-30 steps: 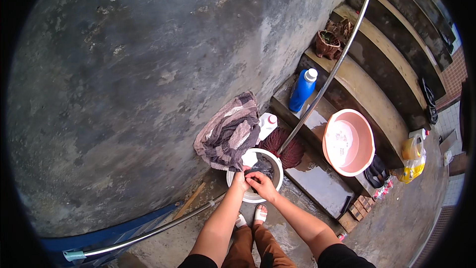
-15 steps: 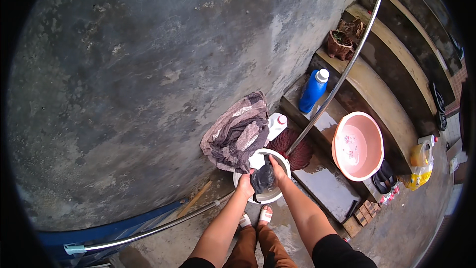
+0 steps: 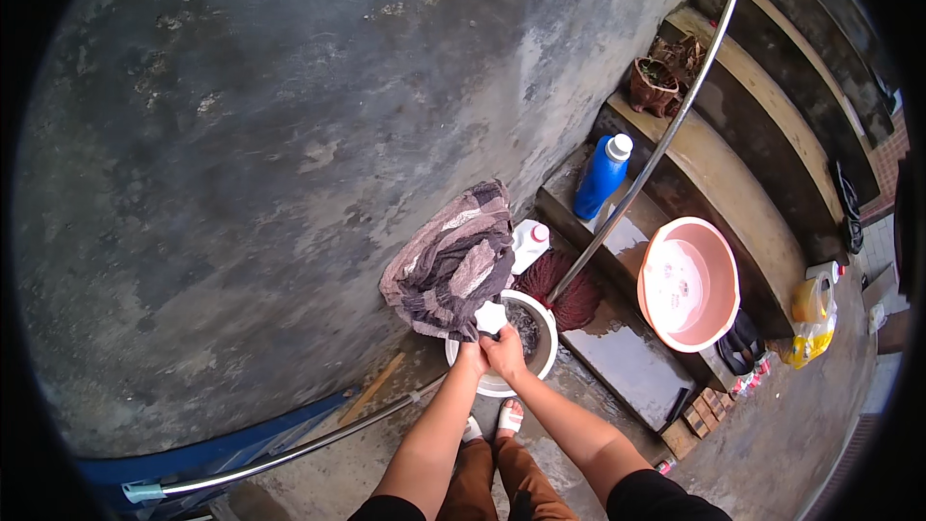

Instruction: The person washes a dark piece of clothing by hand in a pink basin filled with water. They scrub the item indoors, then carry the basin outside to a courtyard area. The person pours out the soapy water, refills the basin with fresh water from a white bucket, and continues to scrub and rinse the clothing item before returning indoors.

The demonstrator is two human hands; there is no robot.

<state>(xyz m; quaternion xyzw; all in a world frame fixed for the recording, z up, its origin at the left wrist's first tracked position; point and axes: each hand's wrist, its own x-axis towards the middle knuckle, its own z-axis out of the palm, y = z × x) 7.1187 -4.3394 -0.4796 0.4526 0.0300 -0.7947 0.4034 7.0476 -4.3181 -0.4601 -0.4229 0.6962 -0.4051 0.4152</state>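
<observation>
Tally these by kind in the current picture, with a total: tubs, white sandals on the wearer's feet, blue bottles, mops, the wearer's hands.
Tubs: 2 (white tub, pink tub)
White sandals: 2 (left sandal, right sandal)
Blue bottle: 1
Mop: 1
Hands: 2 (left hand, right hand)
Total: 8
</observation>
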